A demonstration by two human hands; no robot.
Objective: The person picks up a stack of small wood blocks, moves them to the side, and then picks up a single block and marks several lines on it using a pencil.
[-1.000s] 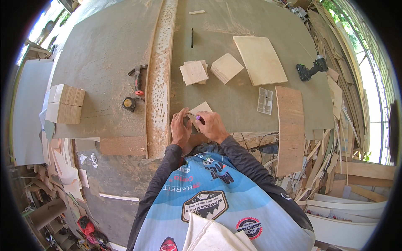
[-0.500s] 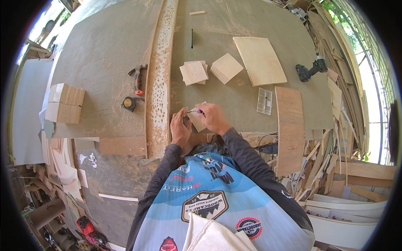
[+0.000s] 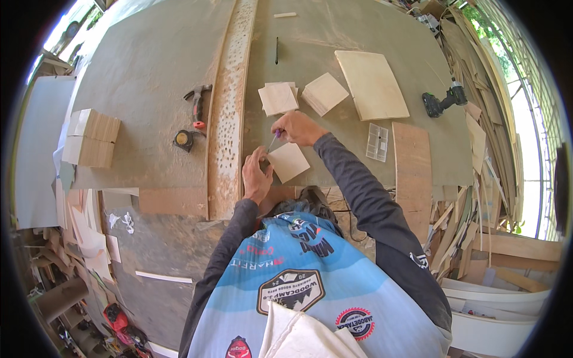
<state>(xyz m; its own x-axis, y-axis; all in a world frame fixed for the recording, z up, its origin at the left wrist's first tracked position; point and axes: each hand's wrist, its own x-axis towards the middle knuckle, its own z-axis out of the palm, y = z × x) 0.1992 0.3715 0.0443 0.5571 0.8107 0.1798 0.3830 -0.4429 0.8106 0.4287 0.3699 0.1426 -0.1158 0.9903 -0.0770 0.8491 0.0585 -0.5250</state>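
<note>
A square pale wooden block [image 3: 289, 162] lies near the table's front edge, turned cornerwise to me. My left hand [image 3: 256, 176] is at its left corner, fingers bent and pressed together; whatever they pinch is too small to make out. Above that corner my right hand [image 3: 300, 129] is closed round the purple handle of a screwdriver [image 3: 277, 135], its thin shaft slanting down toward my left fingertips. Just beyond the right hand sits a stack of square wooden pieces [image 3: 279, 99], with another squared stack [image 3: 324, 94] to its right.
Left of a dusty, hole-marked strip [image 3: 230, 107] lie a hammer [image 3: 198, 106], a tape measure [image 3: 184, 140] and stacked blocks [image 3: 91, 138]. On the right are a larger board [image 3: 372, 85], a clear compartment box [image 3: 376, 142], a cordless drill [image 3: 444, 99] and a brown plank [image 3: 412, 173].
My right hand has lifted away with the screwdriver, whose shaft now stands steeper. More of the wooden block shows. My left hand stays at the block's left corner.
</note>
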